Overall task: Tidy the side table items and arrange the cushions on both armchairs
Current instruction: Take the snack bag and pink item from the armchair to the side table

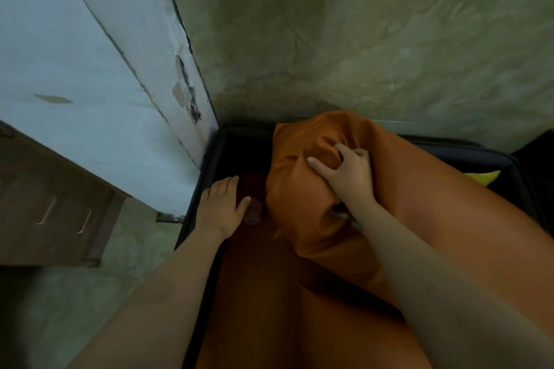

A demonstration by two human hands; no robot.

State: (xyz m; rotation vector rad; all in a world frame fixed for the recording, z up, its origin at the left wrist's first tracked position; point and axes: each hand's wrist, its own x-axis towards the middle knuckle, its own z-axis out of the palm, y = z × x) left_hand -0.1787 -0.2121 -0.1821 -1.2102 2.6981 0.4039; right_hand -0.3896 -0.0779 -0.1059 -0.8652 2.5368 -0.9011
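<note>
A: Which step is judged to be in hand?

B: The cushion step, it would seem. An orange cushion (302, 189) is gripped near its upper end by the right hand (347, 177), fingers dug into the cover so that the fabric is bunched under them. The cushion is held tilted inside the dark-framed armchair (467, 153), toward the back corner by the white wall (90, 69).

A: And the left hand (220, 210)?

B: It is laid flat, fingers together, on the seat edge beside the chair's left arm; nothing is pinched in it. A small dark object just beside its thumb cannot be made out.

A: What is called for next?

B: Probably the cushion is to be stood against the backrest and its dented face smoothed. A yellow item (482, 178) is glimpsed at the right of the chair. The side table is not seen, so that part is presumably left for later.
</note>
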